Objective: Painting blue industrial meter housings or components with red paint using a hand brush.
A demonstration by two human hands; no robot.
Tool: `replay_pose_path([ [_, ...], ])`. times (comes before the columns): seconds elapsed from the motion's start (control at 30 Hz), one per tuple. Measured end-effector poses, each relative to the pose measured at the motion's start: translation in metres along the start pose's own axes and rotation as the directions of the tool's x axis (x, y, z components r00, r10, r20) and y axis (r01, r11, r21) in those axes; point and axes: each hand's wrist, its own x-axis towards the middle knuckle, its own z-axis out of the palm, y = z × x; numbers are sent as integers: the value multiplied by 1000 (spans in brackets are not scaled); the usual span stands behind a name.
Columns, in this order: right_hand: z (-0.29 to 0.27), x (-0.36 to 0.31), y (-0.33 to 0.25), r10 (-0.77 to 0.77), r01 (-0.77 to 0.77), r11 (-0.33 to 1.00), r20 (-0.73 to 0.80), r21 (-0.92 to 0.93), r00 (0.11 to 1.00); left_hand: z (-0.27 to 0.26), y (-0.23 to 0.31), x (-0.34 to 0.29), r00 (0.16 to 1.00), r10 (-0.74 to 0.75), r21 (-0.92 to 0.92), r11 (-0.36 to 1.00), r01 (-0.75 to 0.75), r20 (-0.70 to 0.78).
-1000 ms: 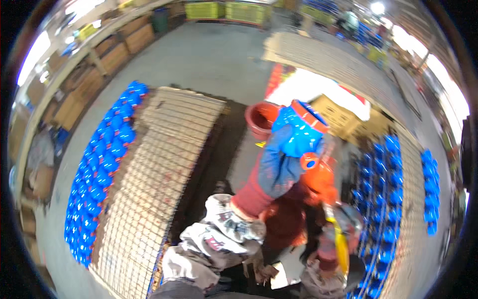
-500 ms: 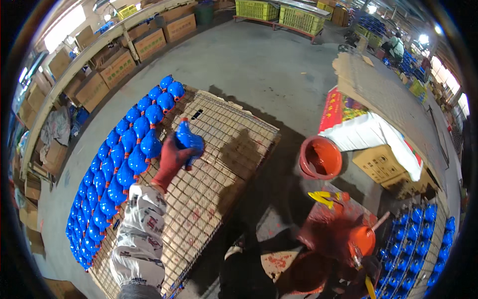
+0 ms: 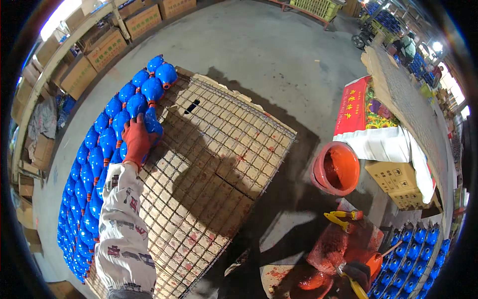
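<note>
Gripping a blue part (image 3: 153,122) left of centre, the left hand (image 3: 136,141) could smear its gloss if fingers drag, or knock packed neighbours (image 3: 108,142); the right hand (image 3: 358,272), lower right, holds a yellow-handled brush (image 3: 355,287).

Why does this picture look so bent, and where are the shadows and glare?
Head view: the fisheye lens bows straight edges; head view: dark shadow crosses the wire mesh, highlights glint off the blue pieces, a lamp glares at upper right, and the right hand sits in murky shade.
</note>
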Motion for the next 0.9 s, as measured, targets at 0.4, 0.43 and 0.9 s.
replay_pose_path([
  [0.4,-48,-41,55,262,-313,937,283,155,923,-47,38,-130,859,392,-463,726,-509,-330],
  [0.43,-60,-47,51,177,-198,976,202,90,963,-69,51,-142,776,473,-400,672,-624,-417],
  [0.9,-253,-234,-54,-216,59,423,-38,-904,976,-330,146,-351,566,776,-853,69,-517,-280],
])
